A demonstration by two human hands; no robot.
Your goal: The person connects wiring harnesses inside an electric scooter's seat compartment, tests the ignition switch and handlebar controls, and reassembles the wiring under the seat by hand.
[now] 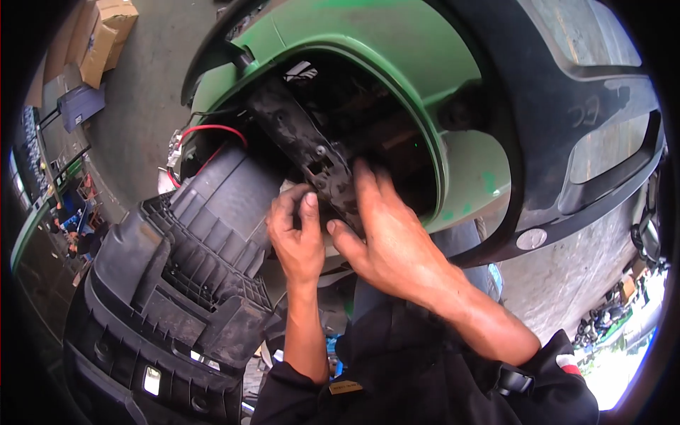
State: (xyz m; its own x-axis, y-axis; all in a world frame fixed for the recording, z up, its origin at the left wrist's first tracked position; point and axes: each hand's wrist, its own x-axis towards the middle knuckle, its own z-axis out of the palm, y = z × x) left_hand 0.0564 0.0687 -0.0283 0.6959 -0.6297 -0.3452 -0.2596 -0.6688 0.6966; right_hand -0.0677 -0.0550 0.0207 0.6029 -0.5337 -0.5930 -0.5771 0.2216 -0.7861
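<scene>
A dark, worn metal bracket (287, 126) runs diagonally across the round opening of a green body panel (453, 166). My left hand (294, 237) is at the bracket's near left edge, its fingers curled in with the thumb upright. A small pale bit shows at its fingertips, too hidden to name. My right hand (389, 237) lies along the bracket's right side, fingers stretched out and reaching into the dark opening. Its thumb points toward the bracket's lower end. A bolt head (321, 151) and a square hole show on the bracket between the hands.
A large black ribbed plastic part (212, 283) stands at the left. A red wire (212, 128) and white connectors (173, 147) hang by the opening. A black frame (552, 127) surrounds the green panel at right. Cardboard boxes (106, 39) lie on the floor at top left.
</scene>
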